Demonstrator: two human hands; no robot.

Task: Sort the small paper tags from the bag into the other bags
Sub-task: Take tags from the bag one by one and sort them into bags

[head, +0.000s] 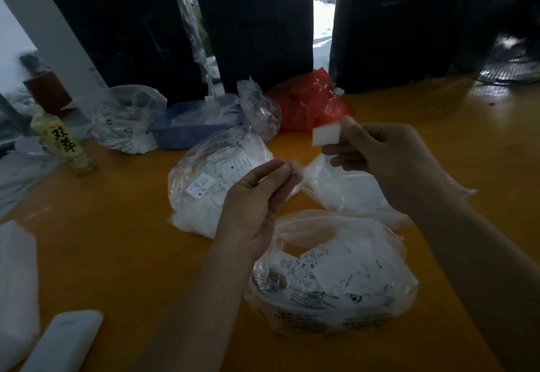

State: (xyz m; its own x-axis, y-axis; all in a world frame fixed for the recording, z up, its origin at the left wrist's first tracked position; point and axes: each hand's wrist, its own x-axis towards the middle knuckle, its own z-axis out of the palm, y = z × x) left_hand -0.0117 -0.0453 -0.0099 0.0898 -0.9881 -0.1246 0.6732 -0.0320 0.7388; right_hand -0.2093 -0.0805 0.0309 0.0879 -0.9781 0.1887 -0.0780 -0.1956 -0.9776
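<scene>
- A yellow surface (117, 240) carries the whole sorting job, with three clear plastic bags set close together within the person's reach, likely so a tag can go from one to another without stretching.
- The nearest bag (336, 289) lies just below the hands, its mouth slack, white tags marked XS showing through the film.
- A second bag (204, 178) sits behind the left hand, holding tags marked M; a third bag (350, 193) lies under the right hand, its contents too pale to read.
- Behind them stand a blue tray (187, 134), a red bag (309, 102) and a drink bottle (62, 140).
- The right hand (388, 152) pinches a small blank-looking white tag (325, 136) between thumb and forefinger, raised as if for reading.
- The left hand (257, 199), fingertips drawn together, nips what appears to be a thin clear scrap, too blurred to name.
</scene>
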